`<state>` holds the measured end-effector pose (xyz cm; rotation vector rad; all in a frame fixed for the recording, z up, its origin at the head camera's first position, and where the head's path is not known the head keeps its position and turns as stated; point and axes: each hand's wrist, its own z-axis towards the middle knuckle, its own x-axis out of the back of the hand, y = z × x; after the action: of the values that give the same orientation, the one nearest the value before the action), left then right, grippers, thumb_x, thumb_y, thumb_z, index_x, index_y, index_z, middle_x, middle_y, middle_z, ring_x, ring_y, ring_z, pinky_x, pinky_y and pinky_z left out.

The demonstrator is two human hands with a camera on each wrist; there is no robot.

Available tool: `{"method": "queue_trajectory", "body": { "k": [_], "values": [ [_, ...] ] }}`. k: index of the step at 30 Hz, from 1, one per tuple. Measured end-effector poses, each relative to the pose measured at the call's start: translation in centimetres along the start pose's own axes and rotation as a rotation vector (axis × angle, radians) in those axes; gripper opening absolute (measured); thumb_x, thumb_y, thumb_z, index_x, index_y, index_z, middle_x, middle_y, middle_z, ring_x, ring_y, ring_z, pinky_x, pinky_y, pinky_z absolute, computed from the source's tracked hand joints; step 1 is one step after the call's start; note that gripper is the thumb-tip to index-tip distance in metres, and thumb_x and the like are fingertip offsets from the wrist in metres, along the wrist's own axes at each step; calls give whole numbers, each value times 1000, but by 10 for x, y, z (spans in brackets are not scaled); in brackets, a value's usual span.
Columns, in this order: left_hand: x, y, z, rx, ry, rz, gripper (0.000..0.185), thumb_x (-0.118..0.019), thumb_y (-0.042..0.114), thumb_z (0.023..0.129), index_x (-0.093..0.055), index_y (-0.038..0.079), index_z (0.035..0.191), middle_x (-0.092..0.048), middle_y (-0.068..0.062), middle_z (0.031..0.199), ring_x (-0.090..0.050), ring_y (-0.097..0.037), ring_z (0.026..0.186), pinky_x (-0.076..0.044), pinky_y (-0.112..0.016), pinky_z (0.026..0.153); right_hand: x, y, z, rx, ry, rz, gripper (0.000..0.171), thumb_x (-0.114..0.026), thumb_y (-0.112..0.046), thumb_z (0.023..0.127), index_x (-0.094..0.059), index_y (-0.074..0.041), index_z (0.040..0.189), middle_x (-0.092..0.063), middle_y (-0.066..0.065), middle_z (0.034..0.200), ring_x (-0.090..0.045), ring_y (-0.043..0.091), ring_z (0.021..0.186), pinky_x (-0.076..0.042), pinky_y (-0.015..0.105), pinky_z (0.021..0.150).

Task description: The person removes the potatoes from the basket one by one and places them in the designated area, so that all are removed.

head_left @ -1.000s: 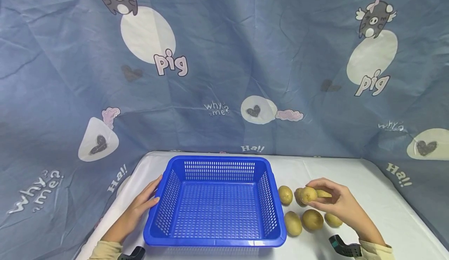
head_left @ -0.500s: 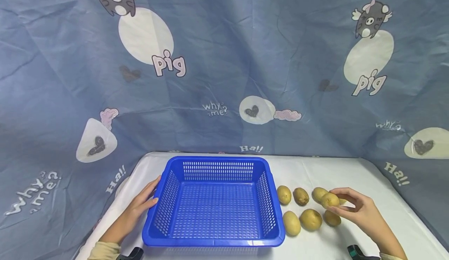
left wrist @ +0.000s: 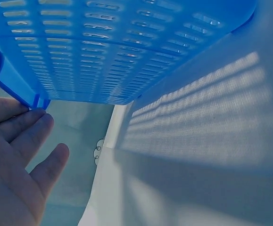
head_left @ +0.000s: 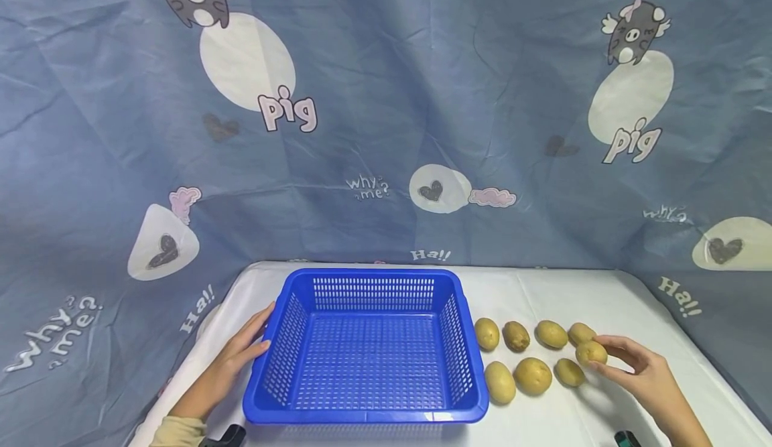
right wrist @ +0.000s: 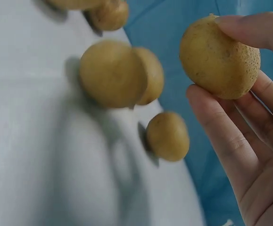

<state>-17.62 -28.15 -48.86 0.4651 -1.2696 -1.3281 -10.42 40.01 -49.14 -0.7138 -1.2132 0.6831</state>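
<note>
1. A white-covered tabletop point(head_left: 543, 286) fills the 6 o'clock area.
2. A creased blue-grey cartoon-pig backdrop point(head_left: 386, 98) hangs behind it, from 9 through 12 to 3 o'clock.
3. The light is even.

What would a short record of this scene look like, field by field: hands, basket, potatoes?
left hand: open, fingers resting against the outer left wall of the basket
right hand: pinches one potato at the right end of the group
basket: blue, slotted plastic, nothing inside
other potatoes: seven on the white table, right of the basket, in two rows
nearest to basket: potato close by its right wall
backdrop: blue cloth with pig cartoons
</note>
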Motion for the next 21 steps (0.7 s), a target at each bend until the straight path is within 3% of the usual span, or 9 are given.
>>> {"method": "queue_trajectory", "body": {
  "k": [3,5,7,9,12,15,21],
  "values": [
    [0,0,0,12,4,5,63,-46,8,103,-26,-1,162,-29,-36,161,-32,24,135,-24,3,105,0,10,-1,-29,12,-33,45,-82,-15,90,-66,3,128,-62,-40,111,-56,-23,101,-49,4,79],
    [0,0,0,26,4,3,63,-46,9,103,-26,0,162,-29,-35,161,-32,24,134,-24,4,104,0,17,-2,-73,10,-76,49,-83,-22,89,-66,2,129,-60,-42,107,-53,-25,98,-53,14,84],
    [0,0,-1,41,2,-1,64,-46,10,103,-26,1,163,-28,-34,162,-31,25,133,-24,4,103,0,23,-2,-123,-6,-118,55,-83,-30,89,-65,1,130,-58,-43,104,-49,-27,95,-55,32,92],
    [0,0,-1,51,2,-4,64,-47,11,103,-26,2,163,-28,-33,163,-31,25,133,-24,4,103,0,29,-3,-155,-22,-158,58,-84,-34,88,-65,0,131,-58,-40,105,-46,-27,94,-57,40,91],
    [0,0,-1,52,4,-2,64,-47,11,103,-26,2,163,-28,-33,163,-31,25,133,-23,4,103,0,36,-3,-173,-37,-184,60,-83,-38,88,-65,0,131,-56,-40,104,-46,-27,92,-58,30,87],
    [0,0,0,48,8,9,64,-47,10,103,-27,1,162,-28,-34,162,-30,25,134,-22,5,103,-1,40,-3,-167,-29,-189,58,-83,-38,89,-66,-1,130,-55,-42,103,-48,-27,91,-50,8,74],
    [0,1,0,47,7,12,64,-48,11,103,-27,1,162,-27,-35,163,-28,26,135,-22,5,102,-4,45,-5,-106,-3,-119,52,-81,-27,92,-64,5,130,-52,-45,103,-50,-25,94,-49,3,76]
  ]
}}
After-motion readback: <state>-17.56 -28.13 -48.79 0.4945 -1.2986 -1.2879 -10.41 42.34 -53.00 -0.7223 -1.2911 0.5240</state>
